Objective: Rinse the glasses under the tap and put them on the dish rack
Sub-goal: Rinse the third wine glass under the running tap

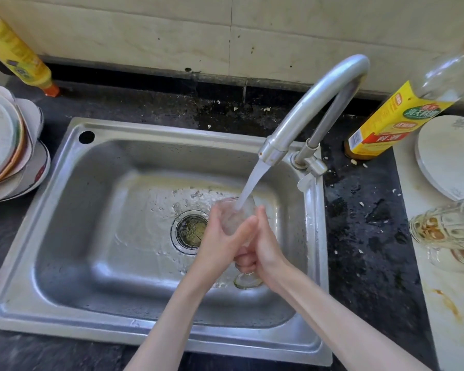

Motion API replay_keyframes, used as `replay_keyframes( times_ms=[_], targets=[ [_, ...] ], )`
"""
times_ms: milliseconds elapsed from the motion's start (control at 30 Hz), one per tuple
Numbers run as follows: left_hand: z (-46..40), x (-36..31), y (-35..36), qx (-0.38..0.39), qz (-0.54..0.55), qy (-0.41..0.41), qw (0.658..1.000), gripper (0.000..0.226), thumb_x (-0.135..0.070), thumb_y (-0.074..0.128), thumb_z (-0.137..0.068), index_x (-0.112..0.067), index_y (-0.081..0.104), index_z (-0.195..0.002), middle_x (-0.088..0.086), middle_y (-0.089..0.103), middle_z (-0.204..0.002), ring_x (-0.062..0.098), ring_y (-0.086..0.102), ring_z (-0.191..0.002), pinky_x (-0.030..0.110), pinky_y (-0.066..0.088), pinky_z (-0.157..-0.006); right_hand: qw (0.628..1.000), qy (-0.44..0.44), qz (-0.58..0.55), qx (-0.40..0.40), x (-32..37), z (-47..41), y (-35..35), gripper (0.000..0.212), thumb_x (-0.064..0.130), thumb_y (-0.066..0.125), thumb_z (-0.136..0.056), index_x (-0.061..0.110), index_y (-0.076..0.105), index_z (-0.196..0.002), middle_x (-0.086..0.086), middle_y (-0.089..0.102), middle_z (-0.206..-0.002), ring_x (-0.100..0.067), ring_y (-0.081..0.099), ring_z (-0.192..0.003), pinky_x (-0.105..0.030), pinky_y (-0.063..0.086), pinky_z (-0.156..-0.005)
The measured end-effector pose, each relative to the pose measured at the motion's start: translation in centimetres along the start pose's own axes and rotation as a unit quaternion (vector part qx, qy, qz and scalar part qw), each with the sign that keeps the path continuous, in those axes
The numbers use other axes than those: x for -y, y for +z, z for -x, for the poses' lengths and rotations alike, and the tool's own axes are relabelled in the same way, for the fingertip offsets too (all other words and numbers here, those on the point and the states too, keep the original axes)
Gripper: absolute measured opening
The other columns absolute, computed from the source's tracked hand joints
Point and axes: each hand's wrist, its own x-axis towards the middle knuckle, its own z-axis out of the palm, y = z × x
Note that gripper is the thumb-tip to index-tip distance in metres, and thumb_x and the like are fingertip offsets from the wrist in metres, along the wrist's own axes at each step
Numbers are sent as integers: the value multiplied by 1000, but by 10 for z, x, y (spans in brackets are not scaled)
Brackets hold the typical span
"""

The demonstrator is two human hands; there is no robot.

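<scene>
Two hands over the sink, and we'll sweep across from the left. Far left on the dark bench [359,210], a yellow bottle [16,52] leans against the wall tiles, and below it a stack of plates [8,145] sits tipped beside the steel sink [73,210]. The drain [190,230] shows in the middle of the wet basin.

Now the action: the left hand [221,236] wraps round the bowl of a clear stemmed glass [236,212], fingers curled about it from the left side. The right hand [263,245] closes in from the other side, fingers curled round the lower part and stem, thumb up against the bowl. The glass stands roughly upright between them, its mouth above both hands and its foot [248,280] poking out underneath, hanging above the basin floor just right of the drain. Water [252,183] pours from the curved tap [314,103] straight into that open mouth.

On to the right: a bottle with a yellow label [386,121] stands on the bench behind the tap base. Beyond it lies a pale plate [450,156] on a light surface, and at the right edge a dirty glass [445,228] with brownish residue lies tipped over.
</scene>
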Motion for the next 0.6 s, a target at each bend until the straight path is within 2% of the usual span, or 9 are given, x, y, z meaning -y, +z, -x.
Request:
replay_keyframes(
  times_ms=[67, 167, 233, 300, 367, 433, 467, 533, 600],
  targets=[
    [-3, 2, 2, -29, 20, 2, 999, 56, -54, 68, -71, -20, 51, -113, 1, 65, -106, 9, 65, -94, 29, 53, -78, 999, -22, 40, 13, -1, 1, 2, 77, 70, 5, -87, 33, 66, -60, 6, 31, -43, -7, 20, -37, -21, 13, -43],
    [-3, 2, 4, -63, 63, -9, 996, 67, -70, 50, -76, -15, 54, -114, 3, 66, -101, 10, 65, -83, 18, 47, -59, 993, -90, 74, 22, -5, -2, 6, 55, 69, 26, -85, 35, 63, -105, 9, 51, -62, -4, 34, -44, -21, 22, -46],
    [-3, 2, 4, -53, 75, -42, 995, 76, -76, 35, -76, -17, 53, -121, 4, 65, -105, 12, 63, -85, 22, 47, -62, 994, -93, 59, 20, -8, -2, 6, 60, 69, 35, -78, 32, 55, -120, 12, 49, -60, -4, 34, -46, -20, 24, -47],
    [-2, 4, 3, -31, 52, -37, 998, 68, -70, 34, -82, -21, 46, -128, 2, 61, -116, 13, 60, -102, 28, 49, -81, 998, -46, 34, 10, -8, -3, 4, 67, 73, 25, -78, 20, 62, -91, 7, 32, -48, -6, 23, -40, -19, 19, -40],
    [0, 6, -2, -5, 39, -19, 999, 65, -64, 54, -79, -28, 39, -132, 0, 56, -126, 14, 54, -117, 30, 44, -98, 999, 44, 25, 18, -6, -3, 1, 78, 81, 9, -76, 17, 49, -57, 5, 22, -42, -7, 17, -33, -14, 14, -35],
    [0, 9, -7, 7, 46, -15, 999, 67, -57, 70, -67, -36, 43, -124, -1, 60, -121, 14, 58, -112, 30, 46, -94, 994, 100, 31, 35, -5, -5, -2, 78, 85, 1, -72, 20, 33, -41, 5, 20, -38, -7, 15, -29, -12, 12, -33],
    [1, 8, -7, -5, 51, -15, 999, 62, -56, 74, -67, -36, 46, -119, -1, 63, -116, 15, 61, -107, 29, 48, -87, 993, 109, 29, 42, -5, -5, -2, 79, 84, 2, -73, 20, 34, -39, 4, 21, -38, -7, 16, -29, -12, 13, -33],
    [1, 6, -4, -58, 61, -24, 996, 49, -55, 61, -73, -27, 50, -113, 3, 65, -109, 19, 64, -100, 26, 48, -73, 995, 82, 34, 35, -7, -5, 1, 80, 79, 11, -80, 18, 54, -53, 1, 31, -46, -9, 24, -34, -15, 19, -36],
    [-1, 3, 0, -109, 83, -34, 990, 57, -60, 39, -80, -16, 53, -113, 5, 65, -104, 18, 64, -93, 26, 49, -72, 998, 17, 54, 5, -12, -6, 5, 62, 69, 28, -88, 17, 62, -94, 0, 42, -60, -9, 32, -43, -19, 26, -42]
  ],
)
